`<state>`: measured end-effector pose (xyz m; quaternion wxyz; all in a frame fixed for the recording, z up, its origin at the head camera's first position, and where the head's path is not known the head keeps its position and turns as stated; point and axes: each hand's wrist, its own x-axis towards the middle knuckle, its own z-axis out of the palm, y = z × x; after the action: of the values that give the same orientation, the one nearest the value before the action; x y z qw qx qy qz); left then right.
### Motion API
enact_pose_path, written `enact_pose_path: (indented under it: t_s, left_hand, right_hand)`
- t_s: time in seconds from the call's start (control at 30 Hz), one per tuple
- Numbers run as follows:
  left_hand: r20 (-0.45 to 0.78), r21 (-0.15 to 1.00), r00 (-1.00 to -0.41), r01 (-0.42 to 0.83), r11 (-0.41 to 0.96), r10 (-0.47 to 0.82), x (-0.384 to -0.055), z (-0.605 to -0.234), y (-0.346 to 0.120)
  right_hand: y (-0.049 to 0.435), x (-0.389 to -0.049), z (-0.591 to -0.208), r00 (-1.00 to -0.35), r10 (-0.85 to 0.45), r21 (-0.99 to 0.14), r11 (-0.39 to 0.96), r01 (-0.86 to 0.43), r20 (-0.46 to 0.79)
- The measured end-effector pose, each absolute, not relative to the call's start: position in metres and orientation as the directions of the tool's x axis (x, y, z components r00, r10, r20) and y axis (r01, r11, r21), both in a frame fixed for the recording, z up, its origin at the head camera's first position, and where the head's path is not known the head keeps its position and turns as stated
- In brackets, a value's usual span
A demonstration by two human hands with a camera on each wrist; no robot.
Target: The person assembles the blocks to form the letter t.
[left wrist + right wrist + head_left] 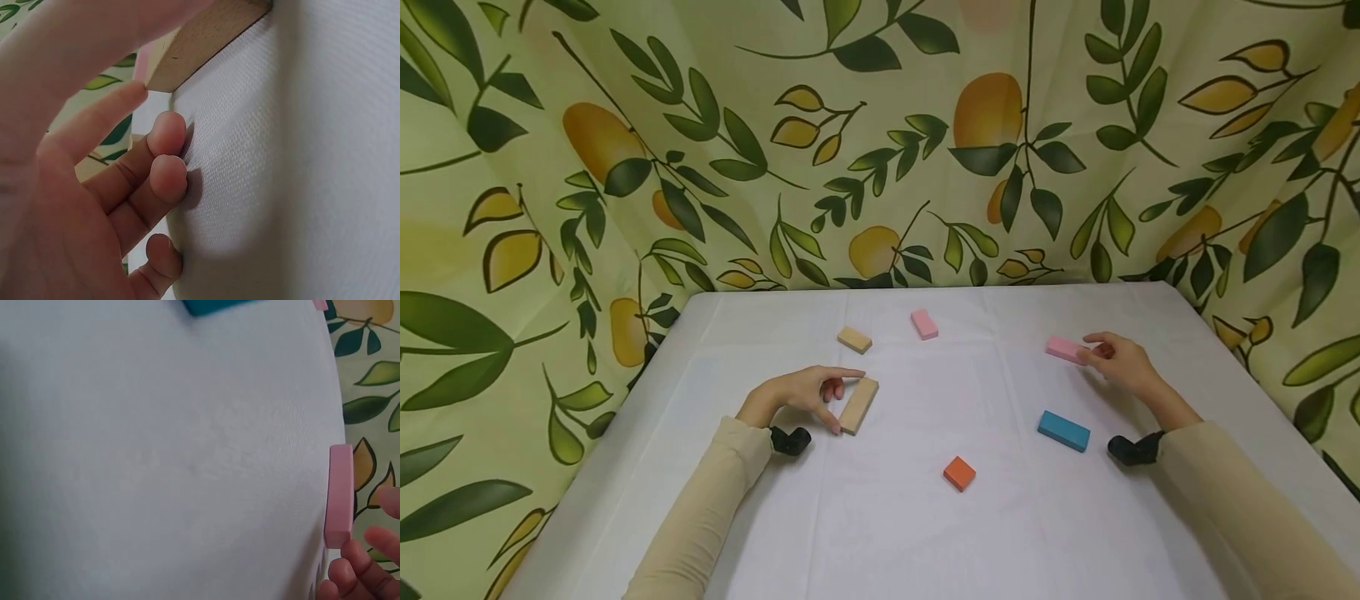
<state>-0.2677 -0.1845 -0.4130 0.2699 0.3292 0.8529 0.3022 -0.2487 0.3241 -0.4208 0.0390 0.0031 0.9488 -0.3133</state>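
Note:
My left hand [808,389] spans the long plain wooden block [859,406], thumb at its near end and index finger at its far end. In the left wrist view the index fingertip meets a corner of this block [206,44], and the thumb covers part of it. The other fingers curl beside it, above the cloth. At the right, my right hand [1117,361] hovers by the right end of a long pink block [1064,350]. The right wrist view shows thumb and index finger apart beside that pink block [339,497], with nothing between them.
A blue block [1063,431] lies nearer me than the right hand. An orange-red block [959,473] is front centre. Farther back lie a short wooden block [854,339] and a smaller pink block [924,324]. The white-clothed table [925,550] ends at a leaf-patterned curtain [880,167].

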Motion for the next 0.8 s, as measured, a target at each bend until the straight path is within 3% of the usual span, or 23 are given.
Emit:
enact_pose_path:
  t_s: [0.2,0.8]
  left_hand:
    - [-0.283,0.685,-0.635,0.39,0.615,0.718,-0.268,-0.414,-0.183]
    - [-0.247,0.689,-0.638,0.413,0.595,0.729,-0.27,-0.416,-0.184]
  right_hand:
    - [0.33,-0.256,-0.426,-0.989,-0.002,-0.584,0.807,0.085,-0.147]
    - [0.332,-0.264,-0.422,-0.982,-0.006,-0.592,0.799,0.109,-0.188]
